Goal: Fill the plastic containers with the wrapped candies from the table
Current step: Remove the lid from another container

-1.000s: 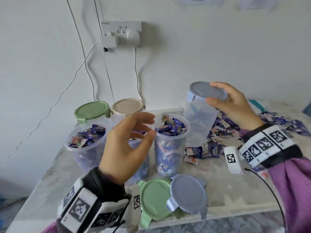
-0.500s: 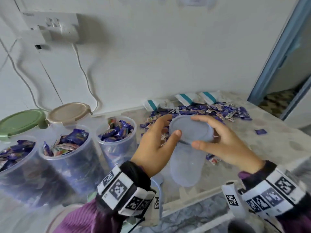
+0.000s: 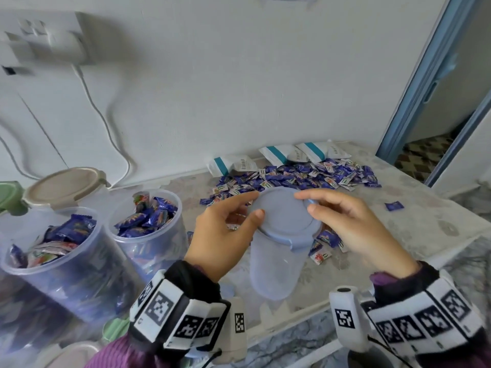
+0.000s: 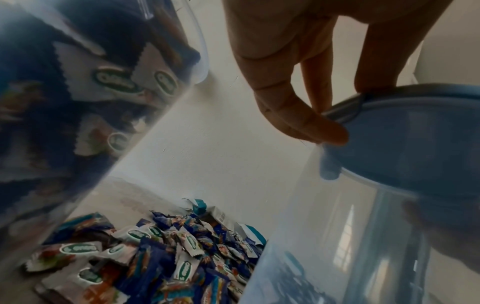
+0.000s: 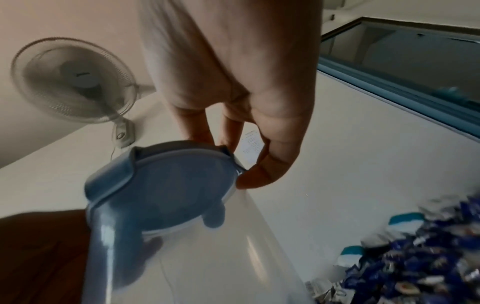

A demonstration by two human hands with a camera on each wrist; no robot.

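Note:
An empty clear plastic container [image 3: 275, 264] with a blue lid [image 3: 285, 219] is in front of me, its base near the table's front edge. My left hand [image 3: 256, 204] pinches the lid's left rim between thumb and fingers; in the left wrist view the left hand [image 4: 345, 111] is at a clip of the blue lid [image 4: 405, 131]. My right hand [image 3: 305, 202] pinches the right rim, thumb beside a clip, and the right wrist view shows that right hand [image 5: 228, 160] the same way. A pile of blue wrapped candies [image 3: 305, 179] lies behind.
Two open containers full of candies [image 3: 148, 229] [image 3: 53, 264] stand at the left. Behind them are a beige-lidded one [image 3: 66, 187] and a green lid [image 3: 8, 195]. White-and-teal bags [image 3: 281, 152] lie by the wall. One stray candy [image 3: 394, 205] lies right.
My right hand has brought the lidded container down from the air to the table in front of me. My left hand has come onto the lid. The head view has swung right.

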